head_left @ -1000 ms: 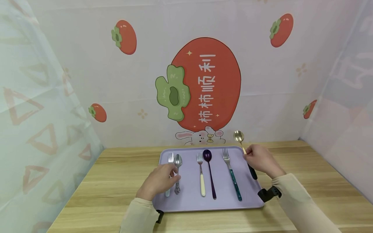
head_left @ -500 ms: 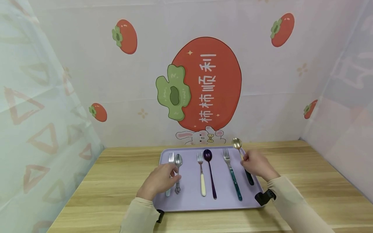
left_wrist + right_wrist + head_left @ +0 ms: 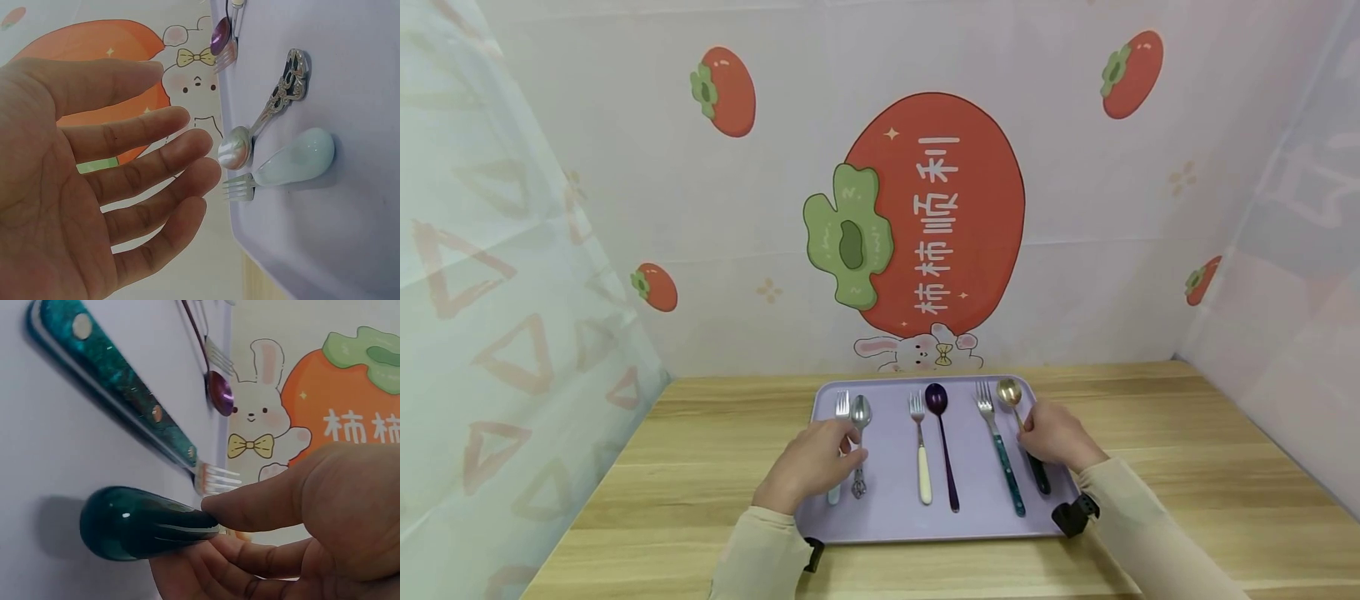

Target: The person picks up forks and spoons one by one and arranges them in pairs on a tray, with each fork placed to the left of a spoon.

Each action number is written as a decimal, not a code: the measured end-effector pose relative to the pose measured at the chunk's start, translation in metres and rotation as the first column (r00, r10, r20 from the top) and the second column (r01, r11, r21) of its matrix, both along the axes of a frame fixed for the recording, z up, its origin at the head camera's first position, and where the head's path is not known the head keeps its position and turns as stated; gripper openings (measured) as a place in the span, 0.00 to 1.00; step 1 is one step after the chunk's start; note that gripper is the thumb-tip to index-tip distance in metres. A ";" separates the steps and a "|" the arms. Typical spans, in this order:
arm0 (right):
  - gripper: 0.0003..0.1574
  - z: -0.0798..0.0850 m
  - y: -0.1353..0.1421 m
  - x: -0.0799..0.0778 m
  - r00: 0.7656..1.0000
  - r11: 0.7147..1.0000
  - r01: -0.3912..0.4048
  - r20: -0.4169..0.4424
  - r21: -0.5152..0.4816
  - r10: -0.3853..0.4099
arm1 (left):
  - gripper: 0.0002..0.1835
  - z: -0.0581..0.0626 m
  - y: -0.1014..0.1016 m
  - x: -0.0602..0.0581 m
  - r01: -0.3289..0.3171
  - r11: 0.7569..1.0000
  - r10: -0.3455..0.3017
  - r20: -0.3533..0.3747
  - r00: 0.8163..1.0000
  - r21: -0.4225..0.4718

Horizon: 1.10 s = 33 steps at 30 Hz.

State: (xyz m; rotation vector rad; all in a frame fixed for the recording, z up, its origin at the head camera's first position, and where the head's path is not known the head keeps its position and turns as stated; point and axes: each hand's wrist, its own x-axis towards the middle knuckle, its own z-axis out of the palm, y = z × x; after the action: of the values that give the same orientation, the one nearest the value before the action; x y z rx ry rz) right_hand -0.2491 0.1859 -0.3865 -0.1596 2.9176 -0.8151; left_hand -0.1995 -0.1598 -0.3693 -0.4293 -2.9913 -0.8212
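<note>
My right hand pinches a gold-bowled spoon between thumb and fingers. Its rounded dark green handle shows large in the right wrist view, low over the tray; contact there I cannot tell. Left of this spoon lies a fork with a marbled teal handle, roughly parallel to it. My left hand is over the tray's left side, fingers spread and gently bent, holding nothing. It partly covers a silver spoon with an ornate handle and a fork with a pale blue-white handle.
The lilac tray lies on a wooden table. At its middle are a cream-handled fork and a purple spoon. A printed cloth stands behind the table, with further cloth at both sides.
My right hand has brought the gold-bowled spoon down and slightly left, from over the tray's right edge to beside the teal-handled fork. The left hand stays in place.
</note>
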 end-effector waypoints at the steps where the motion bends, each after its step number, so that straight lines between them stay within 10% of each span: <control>1: 0.24 -0.001 0.000 0.000 1.000 1.000 0.001 0.001 0.001 -0.001 | 0.07 0.000 0.000 0.000 -0.001 1.000 0.001 0.002 1.000 0.002; 33: 0.15 -0.011 -0.003 0.003 0.999 0.998 0.030 0.023 0.049 -0.031 | 0.08 0.001 0.002 0.002 0.010 1.000 -0.010 0.008 1.000 -0.005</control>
State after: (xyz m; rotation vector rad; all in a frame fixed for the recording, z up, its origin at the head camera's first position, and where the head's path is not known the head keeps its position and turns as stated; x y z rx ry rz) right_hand -0.2465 0.1826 -0.3973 -0.1006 2.9213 -0.7446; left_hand -0.1979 -0.1581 -0.3683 -0.4425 -3.0017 -0.8186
